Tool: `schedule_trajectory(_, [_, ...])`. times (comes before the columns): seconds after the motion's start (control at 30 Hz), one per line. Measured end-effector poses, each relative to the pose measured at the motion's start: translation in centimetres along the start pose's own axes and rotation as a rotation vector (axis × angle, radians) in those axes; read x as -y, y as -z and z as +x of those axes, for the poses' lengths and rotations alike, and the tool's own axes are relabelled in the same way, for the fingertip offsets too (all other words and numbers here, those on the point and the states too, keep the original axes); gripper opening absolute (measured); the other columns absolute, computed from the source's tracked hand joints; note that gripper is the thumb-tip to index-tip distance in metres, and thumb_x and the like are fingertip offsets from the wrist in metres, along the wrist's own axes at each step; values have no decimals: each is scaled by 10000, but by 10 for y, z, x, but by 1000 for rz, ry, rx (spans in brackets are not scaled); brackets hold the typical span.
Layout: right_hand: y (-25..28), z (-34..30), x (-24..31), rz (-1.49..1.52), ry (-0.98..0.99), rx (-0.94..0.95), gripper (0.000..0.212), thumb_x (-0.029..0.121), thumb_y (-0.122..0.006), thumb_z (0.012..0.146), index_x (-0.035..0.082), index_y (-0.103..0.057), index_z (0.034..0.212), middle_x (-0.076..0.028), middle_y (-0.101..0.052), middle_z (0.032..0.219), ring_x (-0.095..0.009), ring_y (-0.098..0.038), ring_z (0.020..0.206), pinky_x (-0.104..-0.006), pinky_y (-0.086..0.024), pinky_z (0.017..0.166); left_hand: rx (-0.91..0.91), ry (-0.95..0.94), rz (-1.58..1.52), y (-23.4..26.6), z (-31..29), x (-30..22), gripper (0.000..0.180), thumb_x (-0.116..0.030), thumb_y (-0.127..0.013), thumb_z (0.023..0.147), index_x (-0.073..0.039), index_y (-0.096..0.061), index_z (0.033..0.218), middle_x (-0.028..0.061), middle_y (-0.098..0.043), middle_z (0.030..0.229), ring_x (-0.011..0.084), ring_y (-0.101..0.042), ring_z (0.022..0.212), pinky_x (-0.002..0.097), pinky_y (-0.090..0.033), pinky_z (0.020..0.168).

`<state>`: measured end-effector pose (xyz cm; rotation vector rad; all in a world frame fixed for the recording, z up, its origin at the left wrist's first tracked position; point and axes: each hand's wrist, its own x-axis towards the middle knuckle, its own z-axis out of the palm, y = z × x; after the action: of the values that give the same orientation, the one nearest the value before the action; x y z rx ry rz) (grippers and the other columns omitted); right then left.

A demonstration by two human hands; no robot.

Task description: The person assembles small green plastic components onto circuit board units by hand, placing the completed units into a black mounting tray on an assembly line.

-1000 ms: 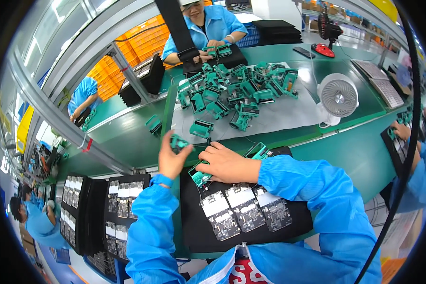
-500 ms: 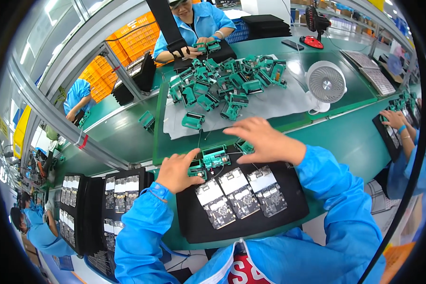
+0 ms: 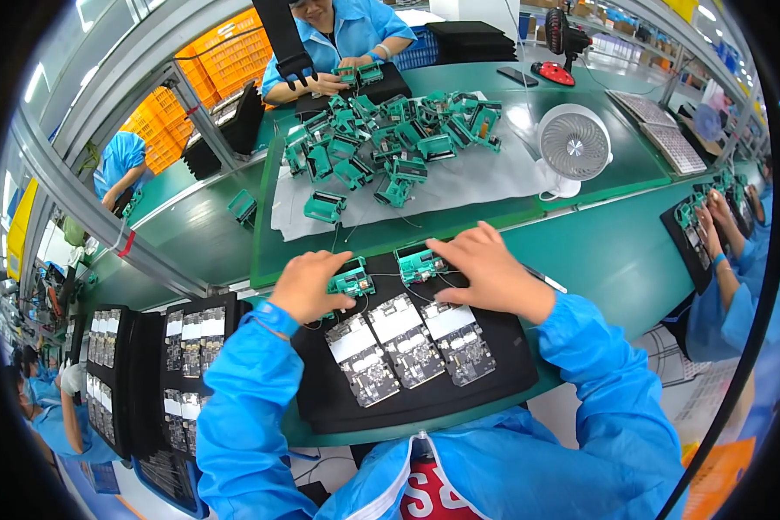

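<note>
Several dark circuit boards with white upper parts lie side by side on a black mat (image 3: 511, 355), among them a middle circuit board (image 3: 406, 340). My left hand (image 3: 308, 288) has thumb and forefinger around the end of one green plastic housing (image 3: 352, 279) at the mat's far edge. A second green plastic housing (image 3: 416, 263), with thin wires, sits to its right. My right hand (image 3: 490, 276) grips its right end, forefinger on the far corner and thumb on the near side. Palms and fingers hide parts of both housings.
A heap of green housings (image 3: 390, 139) covers a pale sheet (image 3: 511, 182) ahead. A white fan (image 3: 574, 143) stands right of it. At left, black foam trays (image 3: 152, 373) hold circuit boards. A co-worker (image 3: 364, 35) sits opposite; other people work at both sides.
My right hand has come down from above onto the right housing, which is now less covered. Its left neighbour shows in my left hand. The whole view has shifted slightly.
</note>
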<state>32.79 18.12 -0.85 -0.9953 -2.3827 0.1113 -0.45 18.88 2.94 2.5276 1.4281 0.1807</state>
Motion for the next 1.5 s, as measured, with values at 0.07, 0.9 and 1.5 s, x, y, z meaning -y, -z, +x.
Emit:
schedule_trajectory(0.07, [31, -14, 5, 57, -59, -12, 665, 373, -824, 788, 72, -622, 1345, -139, -666, 1086, -334, -568, 1135, -517, -368, 1090, -1, -39, -147, 6, -8, 17, 736, -368, -805, 852, -43, -533, 1454, 176, -646, 1307, 325, -615, 1197, 422, -470, 1033])
schedule_trajectory(0.9, [19, -38, 27, 702, -247, 146, 243, 138, -749, 894, 0, -684, 1083, -142, -706, 1098, -277, -652, 1087, -410, -480, 963, -352, 22, -1020, -64, 55, -103, 658, -29, -712, 849, -107, -396, 1421, 156, -641, 1160, 220, -666, 1024, 338, -548, 852])
schedule_trajectory(1.5, [-5, -80, 61, 286, 24, 35, 409, 81, -829, 619, 72, -681, 1000, -71, -711, 1102, -279, -663, 1132, -496, -500, 1048, -382, 81, -972, -92, 38, -114, 676, 58, -752, 805, -124, -483, 1398, 138, -554, 1263, 343, -617, 1107, 387, -537, 858])
